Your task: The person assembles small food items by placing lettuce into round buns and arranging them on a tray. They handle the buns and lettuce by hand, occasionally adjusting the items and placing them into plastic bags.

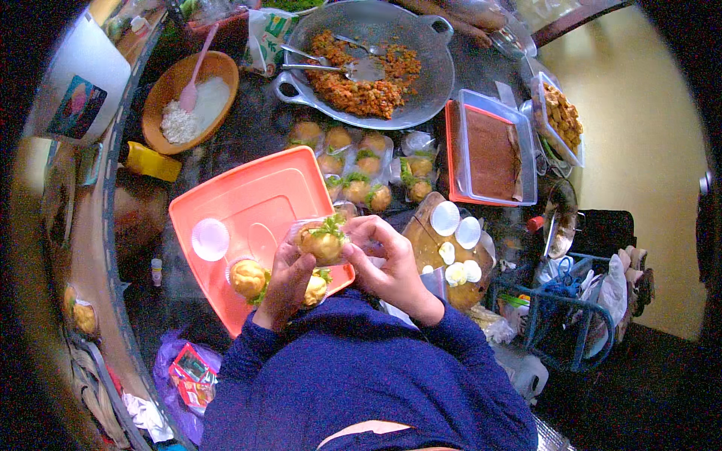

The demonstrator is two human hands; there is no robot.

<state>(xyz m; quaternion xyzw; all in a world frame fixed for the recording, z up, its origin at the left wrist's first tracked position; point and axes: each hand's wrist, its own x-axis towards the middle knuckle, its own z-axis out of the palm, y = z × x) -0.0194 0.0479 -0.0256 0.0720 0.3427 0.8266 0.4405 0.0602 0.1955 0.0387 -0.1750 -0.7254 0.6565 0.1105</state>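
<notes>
Close in front of me, my left hand [284, 279] is closed around a golden filled bun [320, 245] with green lettuce sticking out. Clear plastic shows at the bun's upper edge. My right hand [391, 269] pinches at the bun's right side with thumb and fingers. Beneath the hands lies an orange plastic lid [218, 197]. On it rest another filled bun [248, 276], a third bun [316, 289] partly hidden by my left hand, and a pale round paper cup [210, 239].
Clear packs of filled buns [353, 161] stand farther back. Behind them is a large metal wok [425, 86] with orange-brown filling and spoons. A wooden board [470, 295] with egg slices, a clear box [489, 161] and a blue basket [553, 323] are right; a brown bowl [154, 113] is left.
</notes>
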